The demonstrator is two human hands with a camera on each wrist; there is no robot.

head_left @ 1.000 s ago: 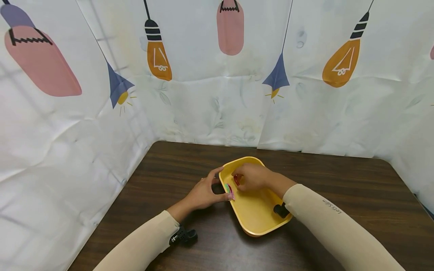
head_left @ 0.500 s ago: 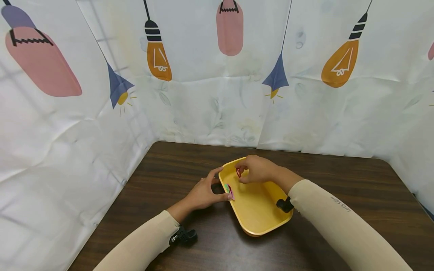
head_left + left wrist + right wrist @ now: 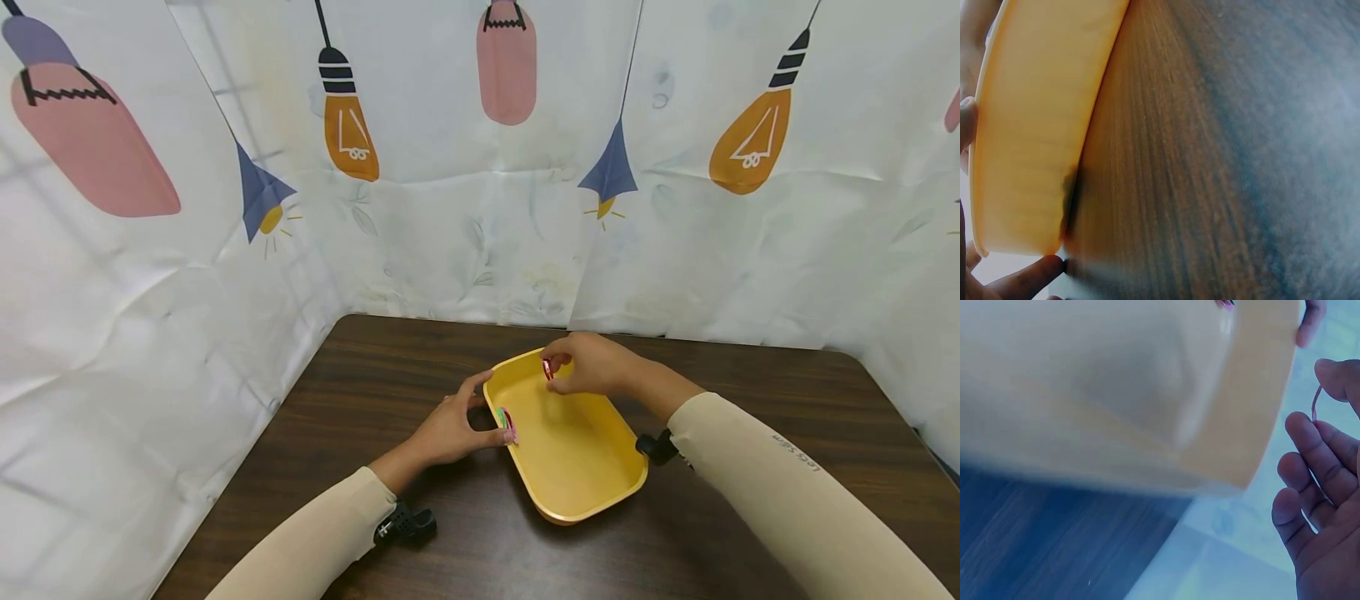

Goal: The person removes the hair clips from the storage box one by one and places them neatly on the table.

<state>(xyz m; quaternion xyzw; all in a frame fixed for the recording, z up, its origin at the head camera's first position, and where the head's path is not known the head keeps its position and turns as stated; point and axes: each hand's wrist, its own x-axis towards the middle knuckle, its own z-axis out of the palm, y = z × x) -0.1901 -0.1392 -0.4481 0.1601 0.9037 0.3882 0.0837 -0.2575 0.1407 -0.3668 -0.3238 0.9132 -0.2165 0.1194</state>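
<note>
Head: right hand is pinching a thin, shiny red strip by the far end of the round-cornered yellow tray; left hand is resting, fingers wide, on its rim. Left wrist: smooth tray wall is meeting wood-grain tabletop. Right wrist: strip is curving slightly.

On the right beige sleeve, I read small dark lettering, "Let's Slim"; the white mark on the left black wrist device is illegible.
</note>
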